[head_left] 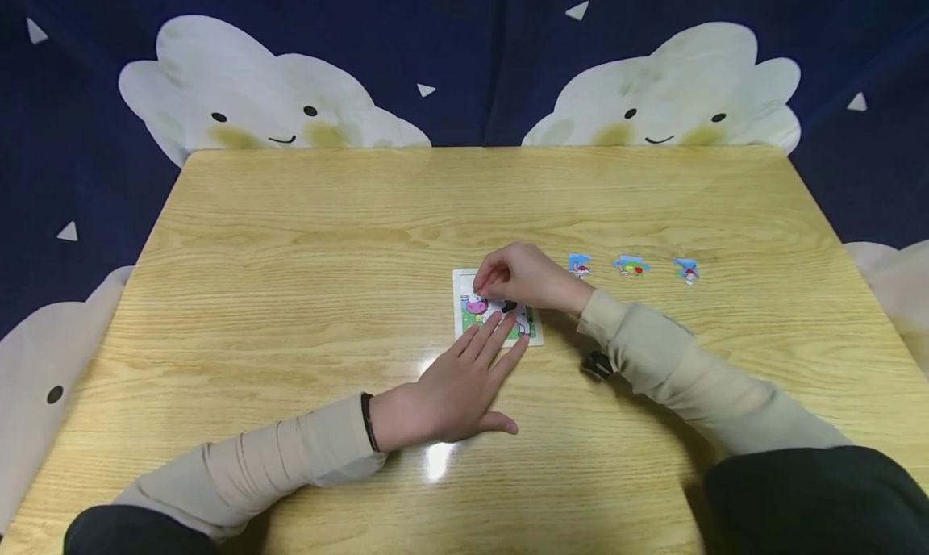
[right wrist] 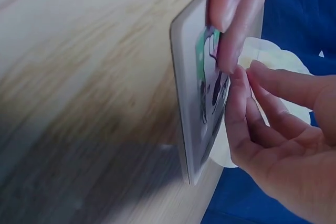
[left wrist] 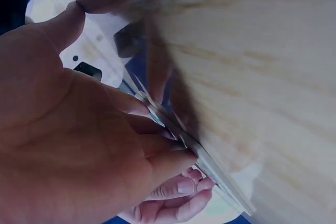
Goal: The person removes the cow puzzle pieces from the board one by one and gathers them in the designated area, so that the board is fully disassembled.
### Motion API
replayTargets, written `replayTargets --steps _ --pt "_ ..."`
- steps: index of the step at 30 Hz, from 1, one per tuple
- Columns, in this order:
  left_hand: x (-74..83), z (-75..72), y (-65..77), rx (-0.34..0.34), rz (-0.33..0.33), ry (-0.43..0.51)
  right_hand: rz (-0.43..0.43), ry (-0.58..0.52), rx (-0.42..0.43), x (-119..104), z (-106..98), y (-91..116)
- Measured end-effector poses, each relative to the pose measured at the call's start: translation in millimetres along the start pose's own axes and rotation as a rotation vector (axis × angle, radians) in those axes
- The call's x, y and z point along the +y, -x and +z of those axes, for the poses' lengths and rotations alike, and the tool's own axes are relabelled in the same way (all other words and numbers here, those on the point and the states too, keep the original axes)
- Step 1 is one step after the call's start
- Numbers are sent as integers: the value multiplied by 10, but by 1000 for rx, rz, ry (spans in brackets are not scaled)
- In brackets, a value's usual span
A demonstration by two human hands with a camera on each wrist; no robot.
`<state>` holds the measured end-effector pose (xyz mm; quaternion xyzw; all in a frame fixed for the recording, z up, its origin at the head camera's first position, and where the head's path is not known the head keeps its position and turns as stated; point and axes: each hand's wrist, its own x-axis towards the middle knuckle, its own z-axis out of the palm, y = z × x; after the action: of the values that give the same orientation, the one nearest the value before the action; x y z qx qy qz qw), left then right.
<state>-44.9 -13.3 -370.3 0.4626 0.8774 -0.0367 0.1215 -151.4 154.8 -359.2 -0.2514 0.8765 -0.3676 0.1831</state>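
A small jigsaw puzzle of a cow (head_left: 501,306) lies in a white-rimmed tray (head_left: 537,339). The straight fingers of my left hand (head_left: 464,385) rest on its lower part, with the thumb held out to the side. Over the tray's upper left is my right hand (head_left: 526,277), thumb and fingers drawn together at the cow's head. In the right wrist view, the right hand's fingertips (right wrist: 255,66) nearly meet close over the puzzle. I cannot tell whether they pinch a piece. White tray surface shows along the top left, and the right hand covers part of the picture.
Three loose puzzle pieces lie in a row right of the tray: one nearest it (head_left: 579,264), one in the middle (head_left: 631,266), one farthest right (head_left: 686,270). They stand on a wooden table (head_left: 290,256). A dark blue curtain (head_left: 472,55) with clouds hangs behind.
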Motion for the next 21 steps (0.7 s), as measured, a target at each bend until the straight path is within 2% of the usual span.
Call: replayTargets --steps 11,21 --pt "6 -15 -6 -45 -16 -18 12 -136 13 -71 16 35" --pt "13 -13 -5 -52 -22 -24 -15 -69 48 -27 61 39"
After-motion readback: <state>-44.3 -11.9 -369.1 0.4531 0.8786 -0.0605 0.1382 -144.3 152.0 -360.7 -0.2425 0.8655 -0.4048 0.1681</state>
